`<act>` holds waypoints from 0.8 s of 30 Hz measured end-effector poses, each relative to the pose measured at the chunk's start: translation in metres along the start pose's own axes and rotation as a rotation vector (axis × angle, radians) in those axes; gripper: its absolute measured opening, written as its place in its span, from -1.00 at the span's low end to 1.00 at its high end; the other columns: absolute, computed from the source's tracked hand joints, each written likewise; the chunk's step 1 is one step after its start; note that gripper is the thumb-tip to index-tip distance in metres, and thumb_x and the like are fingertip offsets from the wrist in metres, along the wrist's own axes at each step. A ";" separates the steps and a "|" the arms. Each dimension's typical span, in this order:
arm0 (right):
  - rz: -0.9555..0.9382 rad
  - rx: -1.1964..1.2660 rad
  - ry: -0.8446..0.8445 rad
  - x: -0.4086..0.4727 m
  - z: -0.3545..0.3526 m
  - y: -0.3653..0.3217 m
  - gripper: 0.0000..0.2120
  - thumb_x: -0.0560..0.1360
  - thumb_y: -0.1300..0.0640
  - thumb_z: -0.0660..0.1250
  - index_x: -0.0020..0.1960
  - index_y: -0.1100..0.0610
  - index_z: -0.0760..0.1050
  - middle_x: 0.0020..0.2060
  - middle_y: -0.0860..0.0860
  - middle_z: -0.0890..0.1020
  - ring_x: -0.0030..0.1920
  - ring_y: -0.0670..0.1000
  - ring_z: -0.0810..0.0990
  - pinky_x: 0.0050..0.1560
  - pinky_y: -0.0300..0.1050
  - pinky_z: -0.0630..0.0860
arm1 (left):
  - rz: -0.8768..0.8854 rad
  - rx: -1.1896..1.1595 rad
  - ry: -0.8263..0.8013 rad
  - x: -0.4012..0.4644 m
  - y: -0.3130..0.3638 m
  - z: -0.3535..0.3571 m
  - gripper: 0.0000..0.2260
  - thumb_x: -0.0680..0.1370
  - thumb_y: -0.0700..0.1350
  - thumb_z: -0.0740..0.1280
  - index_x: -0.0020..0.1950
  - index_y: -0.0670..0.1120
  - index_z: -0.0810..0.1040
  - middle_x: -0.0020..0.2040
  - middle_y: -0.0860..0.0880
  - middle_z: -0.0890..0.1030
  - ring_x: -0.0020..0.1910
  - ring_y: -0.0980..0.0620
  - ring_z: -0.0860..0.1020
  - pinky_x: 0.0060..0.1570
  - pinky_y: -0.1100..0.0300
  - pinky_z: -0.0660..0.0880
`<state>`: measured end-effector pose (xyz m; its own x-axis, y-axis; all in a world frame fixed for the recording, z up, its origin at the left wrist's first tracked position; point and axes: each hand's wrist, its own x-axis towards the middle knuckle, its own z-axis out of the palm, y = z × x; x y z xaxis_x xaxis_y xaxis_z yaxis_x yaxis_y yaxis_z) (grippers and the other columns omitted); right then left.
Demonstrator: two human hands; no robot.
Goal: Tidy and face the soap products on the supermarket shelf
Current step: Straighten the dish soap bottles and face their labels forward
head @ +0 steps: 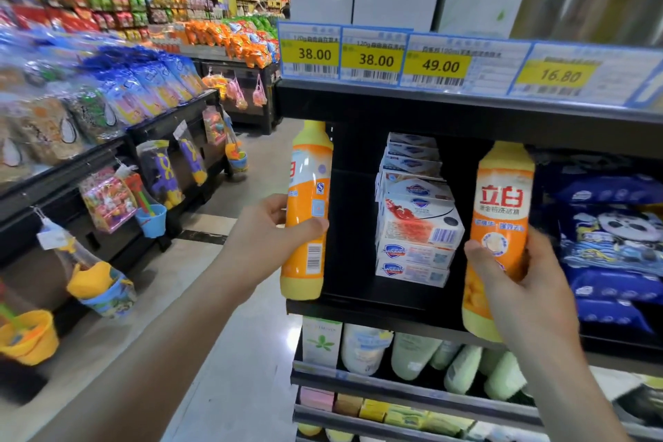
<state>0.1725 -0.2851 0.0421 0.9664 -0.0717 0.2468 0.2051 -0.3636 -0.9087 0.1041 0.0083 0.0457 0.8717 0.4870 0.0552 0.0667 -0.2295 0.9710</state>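
The left hand (267,231) grips a tall orange-and-yellow plastic detergent bottle (308,212) at the left end of the black metal shelf (358,309); its thumb lies across the front of the bottle, just above the barcode, and the other fingers curl round the far side, mostly hidden. This bottle shows its side and back label, and its cap is cut off by the shelf above. The right hand (520,283) holds a second orange-and-yellow plastic detergent bottle with red characters (502,222), label facing outward; the thumb presses the left edge, the fingers wrap behind on the right, only their tips visible, and the palm hides the bottle's lower right part. Between the two sets of fingers, further back on the shelf, stands a stack of white cardboard soap boxes (416,222), its upper boxes askew. Right of the right fingers lie dark blue plastic packs with a panda print (610,237), blurred. Yellow price tags (376,59) line the shelf edge above; the rightmost is hard to read.
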 end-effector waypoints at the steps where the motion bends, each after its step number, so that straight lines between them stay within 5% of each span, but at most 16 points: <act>1: 0.010 0.003 -0.039 -0.004 -0.003 -0.003 -0.63 0.48 -0.26 0.43 0.24 -0.31 0.44 -0.12 -0.26 0.64 -0.07 -0.16 0.61 -0.14 -0.09 0.44 | 0.007 0.003 -0.007 0.006 0.000 0.000 -0.71 0.46 0.09 0.58 0.10 0.24 0.57 -0.01 0.20 0.74 -0.06 0.22 0.73 -0.23 0.26 0.62; 6: 0.066 0.238 -0.388 -0.028 -0.001 -0.028 -0.66 0.33 -0.27 0.48 0.10 -0.32 0.60 -0.07 -0.19 0.74 -0.12 -0.10 0.74 -0.14 -0.01 0.64 | 0.049 0.035 -0.002 0.041 0.004 0.005 -0.68 0.47 0.09 0.57 0.10 0.25 0.51 0.04 0.20 0.67 -0.11 0.22 0.70 -0.35 0.37 0.54; 10: 0.087 0.339 -0.567 -0.040 0.028 -0.049 -0.57 0.29 -0.30 0.47 0.15 -0.27 0.61 0.00 -0.17 0.75 -0.02 -0.10 0.75 -0.10 -0.07 0.69 | 0.112 0.047 0.018 0.070 0.003 0.015 -0.62 0.52 0.11 0.53 0.23 0.21 0.44 0.04 0.26 0.58 0.01 0.25 0.59 -0.18 0.27 0.49; 16: 0.077 0.306 -0.476 -0.037 0.098 -0.070 -0.75 0.45 -0.27 0.49 0.08 -0.25 0.57 -0.05 -0.20 0.72 -0.04 -0.14 0.71 0.07 0.08 0.68 | 0.103 0.008 -0.015 0.114 0.005 0.026 -0.65 0.58 0.01 0.50 0.29 0.05 0.45 0.09 0.10 0.61 0.04 0.09 0.64 -0.03 0.09 0.61; 21: 0.028 0.206 -0.359 -0.019 0.143 -0.076 -0.76 0.47 -0.27 0.46 0.01 -0.25 0.46 -0.13 -0.23 0.65 -0.16 -0.27 0.63 -0.14 -0.18 0.55 | 0.117 0.061 -0.011 0.140 0.008 0.025 -0.69 0.63 -0.02 0.45 0.29 0.05 0.41 -0.08 0.23 0.52 -0.15 0.28 0.56 -0.37 0.38 0.47; 24: -0.030 0.137 -0.282 -0.005 0.164 -0.075 -0.60 0.48 -0.20 0.48 0.24 -0.20 0.41 -0.05 -0.27 0.57 -0.10 -0.30 0.54 -0.05 -0.20 0.49 | 0.164 0.140 -0.022 0.154 0.009 0.023 -0.66 0.63 -0.09 0.45 0.35 -0.08 0.47 -0.09 0.18 0.55 -0.28 0.40 0.59 -0.48 0.48 0.43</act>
<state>0.1780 -0.1051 0.0535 0.9607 0.2042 0.1882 0.2342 -0.2316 -0.9442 0.2499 0.0623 0.0576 0.8868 0.4151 0.2031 -0.0112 -0.4200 0.9075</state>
